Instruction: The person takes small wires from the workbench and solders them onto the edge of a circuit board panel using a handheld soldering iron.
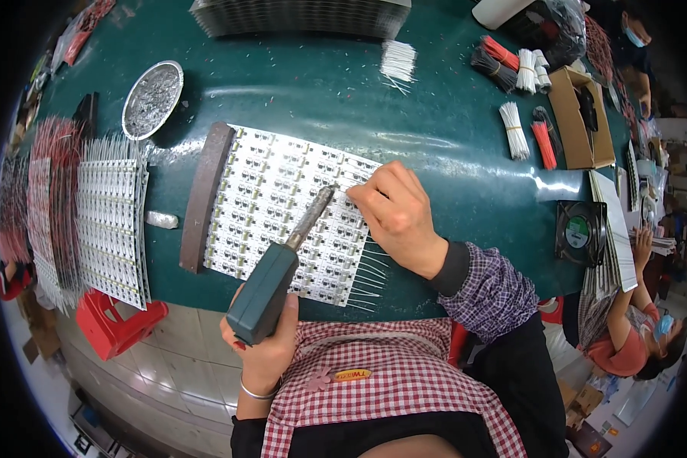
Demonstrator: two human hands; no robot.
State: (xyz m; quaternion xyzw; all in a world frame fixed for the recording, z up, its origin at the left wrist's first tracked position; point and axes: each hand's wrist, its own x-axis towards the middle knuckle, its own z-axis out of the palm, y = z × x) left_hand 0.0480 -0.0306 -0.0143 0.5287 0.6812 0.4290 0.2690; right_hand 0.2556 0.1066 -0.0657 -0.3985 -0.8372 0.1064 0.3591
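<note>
A dark green soldering gun [263, 294] with a grey metal tip is gripped in my left hand [271, 343]. Its tip touches or hovers just over a white panel of small circuit boards [271, 206], near the panel's upper right part. Close to that tip, the fingertips of my right hand [397, 214] are pinched together above the panel's right edge; whatever lies between them is too small to make out. Several thin white wires [370, 267] stick out from the panel's lower right edge. A brown bar [208, 197] lies along the panel's left side.
Left are a bowl of solder scraps [153, 99], a small silvery block [162, 220] and wired panels [111, 229]. White wires [398, 61] lie ahead. Right are wire bundles [514, 131], a cardboard box [580, 114] and a black fan [580, 233]. A co-worker [626, 336] sits far right.
</note>
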